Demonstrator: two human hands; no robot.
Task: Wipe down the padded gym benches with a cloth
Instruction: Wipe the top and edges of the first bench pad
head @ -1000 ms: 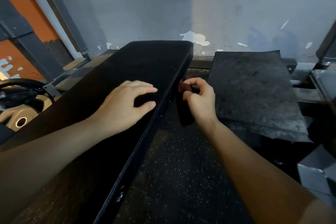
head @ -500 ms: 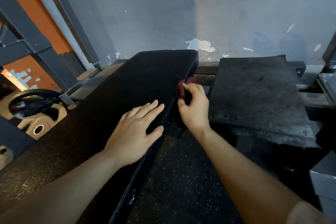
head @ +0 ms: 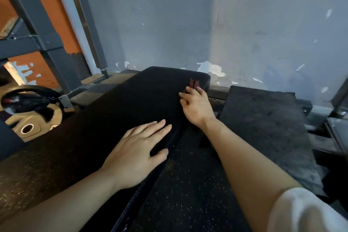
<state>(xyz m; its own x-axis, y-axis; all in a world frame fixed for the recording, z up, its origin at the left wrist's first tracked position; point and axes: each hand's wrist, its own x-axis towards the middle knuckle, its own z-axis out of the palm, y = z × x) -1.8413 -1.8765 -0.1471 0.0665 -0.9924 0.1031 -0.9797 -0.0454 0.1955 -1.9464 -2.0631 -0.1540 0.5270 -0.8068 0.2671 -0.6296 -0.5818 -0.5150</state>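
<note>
Right hand (head: pixel 195 105) on wallward-running bench (head: pixel 131 103)

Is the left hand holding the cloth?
No, the left hand lies flat and empty on the bench; the right hand presses the cloth.

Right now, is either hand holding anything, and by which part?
The right hand presses a dark red cloth onto the black padded bench, covering its near part. The left hand lies flat, holding nothing.

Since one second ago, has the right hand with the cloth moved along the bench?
Yes. The right hand slid the cloth from the bench side edge up onto its top, toward the far end.
</note>
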